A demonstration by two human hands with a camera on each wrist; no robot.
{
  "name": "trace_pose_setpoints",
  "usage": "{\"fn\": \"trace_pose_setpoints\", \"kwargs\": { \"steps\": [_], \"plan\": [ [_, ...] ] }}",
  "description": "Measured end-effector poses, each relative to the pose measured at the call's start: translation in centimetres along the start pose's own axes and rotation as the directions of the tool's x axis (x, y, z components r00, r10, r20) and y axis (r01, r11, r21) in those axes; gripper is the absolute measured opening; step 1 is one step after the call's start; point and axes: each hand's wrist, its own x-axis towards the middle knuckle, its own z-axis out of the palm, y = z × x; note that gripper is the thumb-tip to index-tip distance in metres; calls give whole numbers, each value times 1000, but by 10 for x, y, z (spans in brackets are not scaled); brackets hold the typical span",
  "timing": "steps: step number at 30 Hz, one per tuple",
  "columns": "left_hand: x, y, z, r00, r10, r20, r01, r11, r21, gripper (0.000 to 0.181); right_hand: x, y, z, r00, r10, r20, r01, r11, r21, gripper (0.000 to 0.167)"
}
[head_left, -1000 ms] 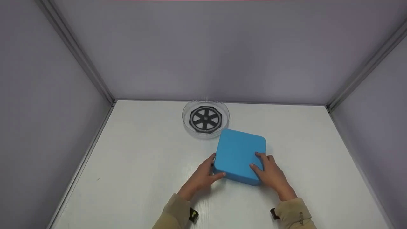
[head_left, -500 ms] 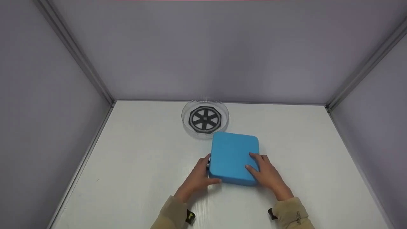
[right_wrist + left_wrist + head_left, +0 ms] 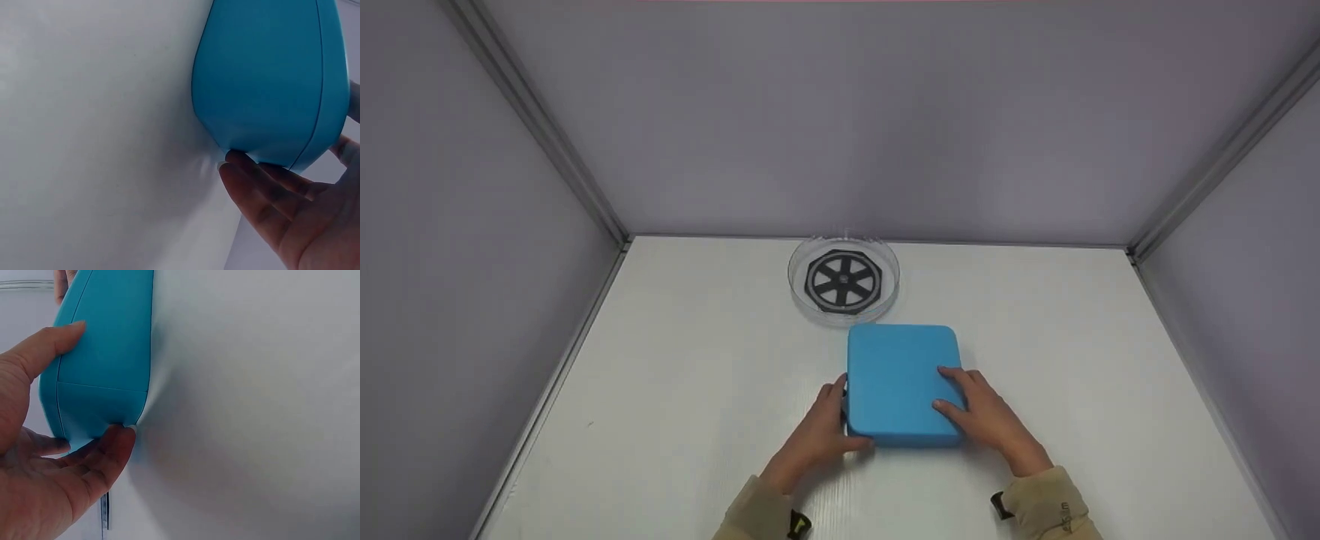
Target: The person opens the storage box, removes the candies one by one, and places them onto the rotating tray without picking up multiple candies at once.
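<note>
Box (image 3: 901, 382) on table (image 3: 682, 352), between left hand (image 3: 816, 433) and right hand (image 3: 988, 414), dish (image 3: 840, 319) behind it, slightly left, wall (image 3: 840, 120) beyond.

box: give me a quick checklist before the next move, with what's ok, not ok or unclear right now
1. Left hand gripping box: ok, thumb on the near side, fingers at the left side.
2. Right hand gripping it: ok, at the right side, with the thumb on top.
3. Box square to back wall: ok, roughly.
4. Box clear of dish: cannot tell, they nearly meet in the head view.
5. Fingertips beneath the box: cannot tell, they reach its lower edge but the underside is hidden.
</note>
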Motion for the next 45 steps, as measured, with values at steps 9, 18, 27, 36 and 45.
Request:
{"fn": "trace_pose_setpoints", "kwargs": {
  "steps": [9, 18, 27, 36, 45],
  "plan": [
    [-7, -1, 3, 999, 37, -10, -37, 999, -2, 111, -6, -14, -10, 997, 2, 71, 7, 993, -122, 61],
    [-6, 1, 13, 998, 58, -34, -62, 991, -115, 123, 19, -47, -31, 977, -208, -49, 168, 890, -425, 36],
    [-6, -2, 13, 994, 85, -72, -94, 986, -137, 120, 73, -96, -37, 975, -162, 151, 203, 929, -310, 34],
    [-6, -2, 16, 996, 52, -72, -62, 988, -142, 120, 116, -110, -16, 970, -150, 189, 206, 923, -326, 30],
    [-7, 0, 17, 996, 25, -81, -38, 986, -161, 122, 136, -116, 4, 966, -163, 200, 224, 915, -336, 42]
  ]
}}
